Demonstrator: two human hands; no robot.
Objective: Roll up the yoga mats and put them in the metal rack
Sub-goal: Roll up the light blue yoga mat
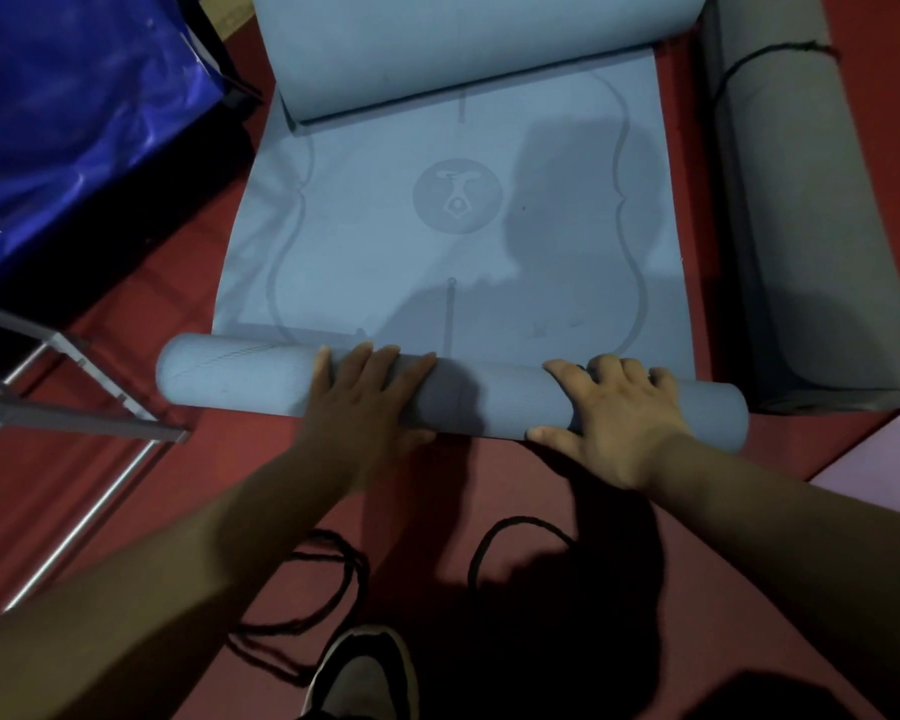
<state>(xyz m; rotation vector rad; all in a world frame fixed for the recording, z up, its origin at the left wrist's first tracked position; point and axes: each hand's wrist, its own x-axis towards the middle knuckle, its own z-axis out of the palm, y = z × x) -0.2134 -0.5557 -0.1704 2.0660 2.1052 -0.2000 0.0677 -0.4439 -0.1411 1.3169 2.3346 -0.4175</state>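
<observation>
Mat [453, 392] lies on the floor [489, 485], its near end rolled under your flat-fingered left hand [365, 402] and your right hand [614, 418], fingers curled over it; uneven pushing could skew the roll, whose left end already juts out.

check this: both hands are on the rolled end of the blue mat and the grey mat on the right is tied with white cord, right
No: the head view shows a black cord round the grey mat, not white. The left hand and right hand are on the blue mat at its rolled end.
</observation>
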